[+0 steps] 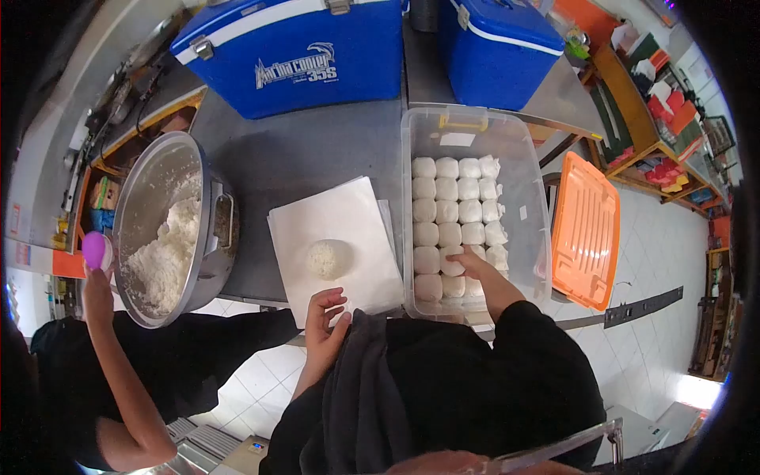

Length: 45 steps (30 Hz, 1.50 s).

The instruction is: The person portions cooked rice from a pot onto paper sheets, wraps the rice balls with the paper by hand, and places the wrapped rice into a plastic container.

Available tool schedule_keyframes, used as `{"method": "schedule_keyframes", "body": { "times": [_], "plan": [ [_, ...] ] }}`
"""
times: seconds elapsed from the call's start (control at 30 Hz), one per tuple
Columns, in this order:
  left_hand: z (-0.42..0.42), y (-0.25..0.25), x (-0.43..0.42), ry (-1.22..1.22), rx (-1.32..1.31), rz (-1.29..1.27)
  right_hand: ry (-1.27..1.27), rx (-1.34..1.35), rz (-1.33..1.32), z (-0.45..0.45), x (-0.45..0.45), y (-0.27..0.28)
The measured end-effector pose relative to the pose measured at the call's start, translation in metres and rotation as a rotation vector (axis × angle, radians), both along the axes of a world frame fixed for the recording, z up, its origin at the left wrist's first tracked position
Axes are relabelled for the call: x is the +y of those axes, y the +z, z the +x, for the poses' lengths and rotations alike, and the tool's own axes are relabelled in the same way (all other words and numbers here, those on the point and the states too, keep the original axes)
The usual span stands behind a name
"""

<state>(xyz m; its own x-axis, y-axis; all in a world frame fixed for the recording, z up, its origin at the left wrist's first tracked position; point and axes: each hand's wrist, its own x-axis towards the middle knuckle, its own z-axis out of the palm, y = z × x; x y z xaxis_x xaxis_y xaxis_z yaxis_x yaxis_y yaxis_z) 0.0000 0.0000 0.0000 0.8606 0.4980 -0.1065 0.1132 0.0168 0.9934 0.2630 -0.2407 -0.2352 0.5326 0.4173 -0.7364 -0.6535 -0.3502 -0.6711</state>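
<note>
Left hand (323, 323): half-open, fingers loosely curled, holding nothing, just beside the rice mound (326, 260) on the paper stack (364, 229). Right hand (473, 265): in the clear bin (518, 158), fingers on a white bundle (450, 260) in the near part of the rows; can't tell if gripping or released.

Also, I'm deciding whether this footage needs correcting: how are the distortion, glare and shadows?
Head view: strong fisheye bending towards the edges, with black, cut-off corners; a washed-out white patch at far lower right; a soft shadow beside the rice ball on the white paper; the two hands readable, but small items near the rim too soft to identify.
</note>
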Motion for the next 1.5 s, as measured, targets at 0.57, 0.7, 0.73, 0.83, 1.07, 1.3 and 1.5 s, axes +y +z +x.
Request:
{"method": "schedule_keyframes", "body": {
  "times": [0.57,0.7,0.73,0.83,1.07,1.3,1.5],
  "plan": [
    [-0.023,-0.004,-0.005,-0.001,0.025,-0.078,0.273,-0.469,-0.138,0.039,0.028,0.013],
    [-0.03,-0.004,-0.006,0.012,0.056,-0.007,0.392,-0.468,-0.036,0.047,0.061,-0.019],
    [-0.031,-0.004,-0.006,0.018,0.057,-0.002,0.337,-0.423,0.032,0.047,0.07,-0.026],
    [-0.037,-0.004,-0.009,0.023,0.071,-0.044,0.061,-0.369,0.041,0.026,0.089,-0.03],
    [-0.037,0.002,-0.011,-0.012,0.113,-0.138,0.536,-0.725,-0.451,0.02,0.084,-0.043],
    [-0.05,-0.039,0.011,-0.303,0.36,0.472,0.198,-0.738,-0.717,0.0,0.103,0.055],
    [-0.058,-0.091,0.022,0.029,0.166,1.097,0.551,-1.252,0.274,-0.078,0.109,0.125]
  ]
}}
